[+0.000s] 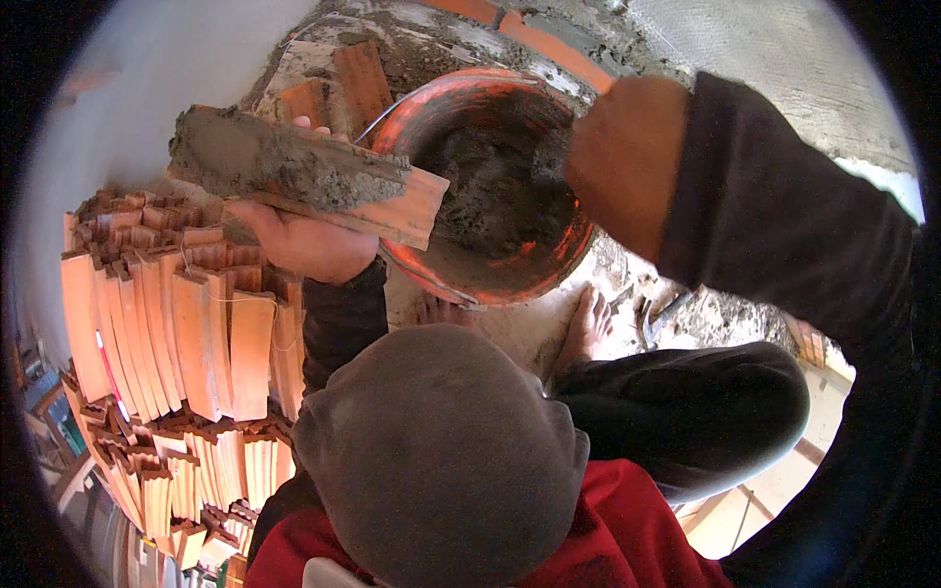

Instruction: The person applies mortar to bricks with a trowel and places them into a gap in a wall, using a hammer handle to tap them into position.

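Note:
A terracotta strip (420,210) coated with wet grey mortar (235,147) lies across my left hand (319,245), whose fingers grip it from beneath and behind. To its right stands an orange bucket (436,83) holding grey mortar (480,186). My right hand (622,162) is closed at the bucket's right rim, its back toward me; what it grips is mostly hidden, with only a grey, mortar-smeared bit showing beside the fingers.
Stacked terracotta strips (201,343) fill the left side. More loose pieces (363,83) lie behind the bucket. My bare foot (586,328) and bent leg (686,412) are below it, near a metal tool (657,318). A grey cloth-covered shape (441,451) blocks the lower middle.

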The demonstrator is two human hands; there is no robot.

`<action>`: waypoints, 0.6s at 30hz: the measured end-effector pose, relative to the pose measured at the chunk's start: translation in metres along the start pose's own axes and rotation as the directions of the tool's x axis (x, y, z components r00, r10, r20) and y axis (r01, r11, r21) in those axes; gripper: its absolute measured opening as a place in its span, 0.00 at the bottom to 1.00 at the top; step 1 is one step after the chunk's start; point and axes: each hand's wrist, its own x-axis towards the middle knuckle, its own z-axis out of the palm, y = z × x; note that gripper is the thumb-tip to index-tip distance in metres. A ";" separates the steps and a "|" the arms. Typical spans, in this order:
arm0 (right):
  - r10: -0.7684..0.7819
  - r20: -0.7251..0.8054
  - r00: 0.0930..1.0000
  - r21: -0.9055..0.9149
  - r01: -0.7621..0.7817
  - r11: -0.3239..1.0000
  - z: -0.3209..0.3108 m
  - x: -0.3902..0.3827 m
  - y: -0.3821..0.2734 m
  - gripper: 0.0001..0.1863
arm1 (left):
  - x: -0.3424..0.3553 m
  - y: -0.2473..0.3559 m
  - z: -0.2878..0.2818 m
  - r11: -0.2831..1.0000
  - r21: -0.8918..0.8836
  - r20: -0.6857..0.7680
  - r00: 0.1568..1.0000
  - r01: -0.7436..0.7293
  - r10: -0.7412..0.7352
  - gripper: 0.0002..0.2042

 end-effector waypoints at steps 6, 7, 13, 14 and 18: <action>-0.242 0.329 0.913 0.103 0.220 0.970 0.004 0.042 0.010 0.10 | -0.004 -0.007 -0.002 0.966 0.248 -0.150 0.982 -0.071 0.110 0.37; -0.293 0.372 0.881 0.135 0.261 0.956 0.006 0.048 0.013 0.11 | -0.004 -0.006 -0.004 0.978 0.201 -0.143 0.987 -0.046 0.076 0.37; -0.506 0.400 0.764 0.349 0.384 0.855 0.045 0.069 0.018 0.14 | 0.000 -0.018 0.014 0.912 0.388 -0.174 0.962 -0.131 0.212 0.38; -0.487 0.369 0.792 0.420 0.326 0.847 0.055 0.067 0.016 0.14 | 0.001 -0.019 0.011 0.919 0.378 -0.171 0.966 -0.117 0.194 0.38; -0.212 0.289 0.934 0.776 -0.098 0.623 0.078 0.045 -0.011 0.14 | 0.003 -0.018 0.011 0.934 0.352 -0.212 0.966 -0.063 0.146 0.38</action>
